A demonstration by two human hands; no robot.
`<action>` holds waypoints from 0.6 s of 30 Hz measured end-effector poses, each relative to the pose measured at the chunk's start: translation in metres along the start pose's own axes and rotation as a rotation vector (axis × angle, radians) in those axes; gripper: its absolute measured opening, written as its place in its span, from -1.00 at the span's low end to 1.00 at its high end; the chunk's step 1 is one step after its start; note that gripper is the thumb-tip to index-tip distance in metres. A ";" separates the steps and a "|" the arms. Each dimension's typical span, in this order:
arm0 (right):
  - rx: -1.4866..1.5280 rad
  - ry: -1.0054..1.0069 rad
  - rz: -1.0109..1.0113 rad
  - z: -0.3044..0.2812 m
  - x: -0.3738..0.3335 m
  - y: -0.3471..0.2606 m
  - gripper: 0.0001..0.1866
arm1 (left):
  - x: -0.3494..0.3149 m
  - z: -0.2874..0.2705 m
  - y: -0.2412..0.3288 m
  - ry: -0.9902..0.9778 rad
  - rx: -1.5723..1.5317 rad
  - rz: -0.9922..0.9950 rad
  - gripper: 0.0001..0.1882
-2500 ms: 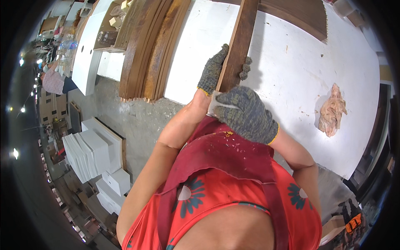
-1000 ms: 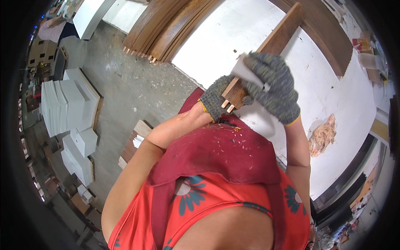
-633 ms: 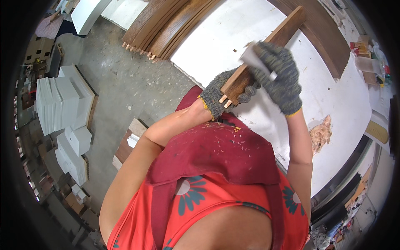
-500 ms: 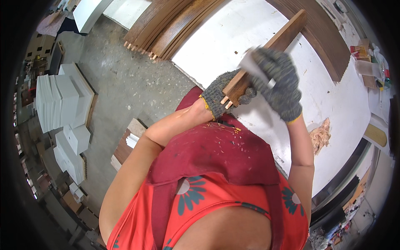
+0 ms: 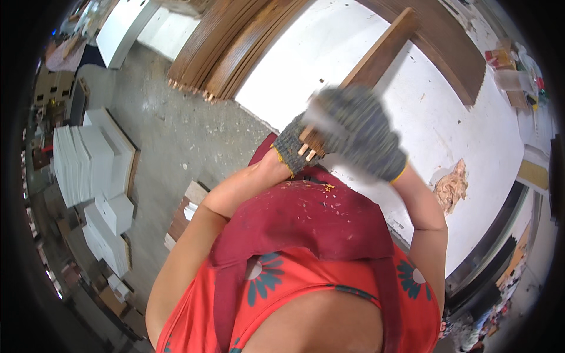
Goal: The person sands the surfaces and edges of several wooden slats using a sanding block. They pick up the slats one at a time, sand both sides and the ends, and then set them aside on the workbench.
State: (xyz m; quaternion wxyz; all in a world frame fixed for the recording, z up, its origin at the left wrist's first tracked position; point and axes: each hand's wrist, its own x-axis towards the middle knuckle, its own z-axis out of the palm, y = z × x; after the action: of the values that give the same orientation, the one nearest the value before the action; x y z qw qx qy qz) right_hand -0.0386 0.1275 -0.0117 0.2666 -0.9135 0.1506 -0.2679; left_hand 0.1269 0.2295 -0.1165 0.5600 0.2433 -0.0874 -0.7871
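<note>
Grey-gloved left hand [image 5: 292, 144] is gripping the board [image 5: 376, 59] end; blurred right hand [image 5: 359, 138] is pressing a pale pad onto it.

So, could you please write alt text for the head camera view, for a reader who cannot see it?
Seen from above, a person in a red top and dark red apron holds the near end of a brown wooden strip in the gloved left hand, while the blurred gloved right hand lies on it, over a white table.
</note>
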 end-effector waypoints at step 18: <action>-0.486 0.172 0.396 -0.048 0.000 0.193 -0.58 | -0.080 0.004 0.032 0.248 0.135 -0.318 -0.48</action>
State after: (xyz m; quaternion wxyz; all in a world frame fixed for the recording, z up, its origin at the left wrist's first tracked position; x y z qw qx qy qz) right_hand -0.0912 -0.0490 -0.0869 0.0738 -0.8775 0.4068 -0.2431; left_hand 0.1722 0.2916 -0.0769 0.4175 0.3862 -0.0306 -0.8220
